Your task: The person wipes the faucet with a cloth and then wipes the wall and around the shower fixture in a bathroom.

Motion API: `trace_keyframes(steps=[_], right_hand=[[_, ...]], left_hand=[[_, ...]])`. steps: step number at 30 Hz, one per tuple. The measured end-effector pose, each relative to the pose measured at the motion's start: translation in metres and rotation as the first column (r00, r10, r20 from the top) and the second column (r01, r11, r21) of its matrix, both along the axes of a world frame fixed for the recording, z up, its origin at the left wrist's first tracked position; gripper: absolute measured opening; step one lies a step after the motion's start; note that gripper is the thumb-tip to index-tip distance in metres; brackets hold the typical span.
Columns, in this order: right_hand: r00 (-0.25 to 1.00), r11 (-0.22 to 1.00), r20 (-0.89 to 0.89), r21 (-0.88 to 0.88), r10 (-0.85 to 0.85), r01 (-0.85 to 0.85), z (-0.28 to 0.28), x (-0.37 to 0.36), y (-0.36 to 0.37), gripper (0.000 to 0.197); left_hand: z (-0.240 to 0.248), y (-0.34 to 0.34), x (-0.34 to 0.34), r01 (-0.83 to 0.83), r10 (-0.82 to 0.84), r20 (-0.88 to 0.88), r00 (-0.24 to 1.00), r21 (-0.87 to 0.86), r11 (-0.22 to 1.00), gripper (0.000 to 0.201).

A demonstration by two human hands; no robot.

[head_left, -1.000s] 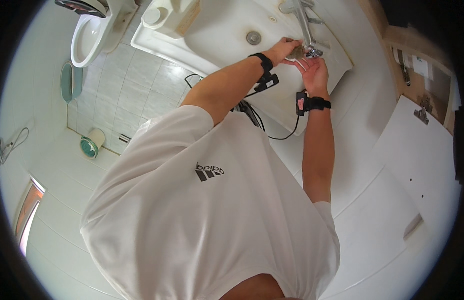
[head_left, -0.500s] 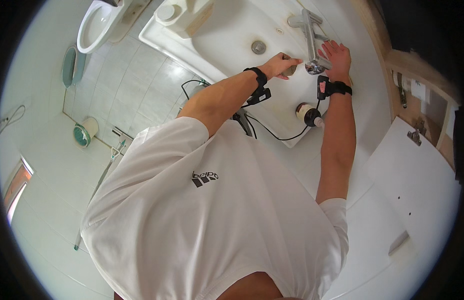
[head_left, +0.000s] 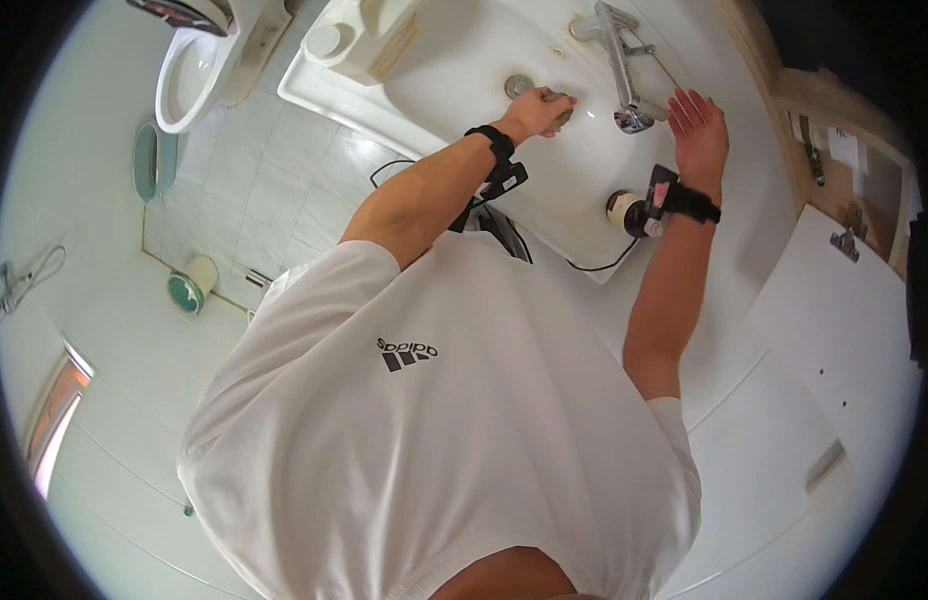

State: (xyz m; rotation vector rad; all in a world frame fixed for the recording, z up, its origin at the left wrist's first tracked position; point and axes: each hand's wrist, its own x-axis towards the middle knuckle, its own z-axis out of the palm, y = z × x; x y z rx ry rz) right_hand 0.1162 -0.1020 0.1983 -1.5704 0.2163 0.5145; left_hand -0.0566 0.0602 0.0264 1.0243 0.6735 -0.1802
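Observation:
My left hand (head_left: 532, 113) is closed over a small greyish-brown pad (head_left: 561, 118) above the white washbasin (head_left: 454, 85), close to the metal drain (head_left: 519, 87). Fingers cover most of the pad, so its exact kind is unclear. To the right of the chrome faucet (head_left: 626, 85), my right hand (head_left: 699, 130) is held palm up with its fingers stretched out and nothing in it. The faucet's spout end lies between my two hands, nearer the right one. A dark bottle (head_left: 629, 212) with a pale label sits at the basin's near right corner, by my right wrist.
A large cream jug (head_left: 359, 45) stands on the basin's left part. Further left are a white toilet (head_left: 189, 85), a teal basin (head_left: 154, 160) and a bucket (head_left: 194, 283). A wooden shelf (head_left: 784, 105) and a white board (head_left: 784, 330) with a clip flank the right side.
My left hand has moved left and toward the drain with the pad in it. My right hand has drawn away to the right from the faucet.

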Motion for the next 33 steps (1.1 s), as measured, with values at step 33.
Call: trace_keyframes(steps=[33], right_hand=[[0.912,0.86,-0.409,0.457,-0.024,0.228,-0.163,-0.146,0.033,0.035]], left_hand=[[0.008,-0.009,-0.01,0.148,-0.234,0.108,0.966,0.509,0.848,0.054]])
